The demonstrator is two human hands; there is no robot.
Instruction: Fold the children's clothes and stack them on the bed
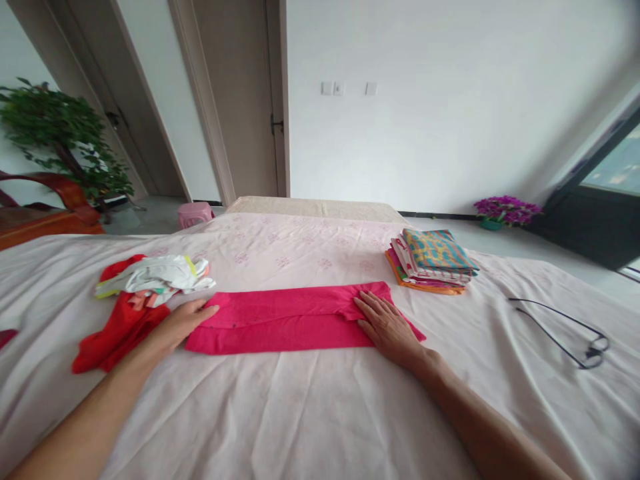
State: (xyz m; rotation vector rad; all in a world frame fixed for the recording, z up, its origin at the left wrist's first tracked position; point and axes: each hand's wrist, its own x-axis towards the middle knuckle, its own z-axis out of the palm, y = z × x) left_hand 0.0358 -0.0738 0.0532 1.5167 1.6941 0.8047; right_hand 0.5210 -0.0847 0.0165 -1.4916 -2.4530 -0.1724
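A bright pink garment [285,320] with small dark buttons lies in a long folded strip on the bedsheet. At its left end, my left hand [187,320] has thumb and fingers closed at the edge of the cloth; the other fingers are partly hidden. My right hand [387,325] rests flat on the right end, fingers stretched out over the fabric. Beside my left hand is a loose heap with a red garment [123,327] and a white garment with yellow trim [160,275]. A stack of folded cloths [435,260], patterned teal and yellow on top, sits beyond my right hand.
Black-framed glasses [565,327] lie on the sheet at the right. Past the bed [320,413] are a pink stool [196,213], a potted plant [60,133], a wooden chair [55,207] and purple flowers [507,208]. A closed door [237,100] stands behind.
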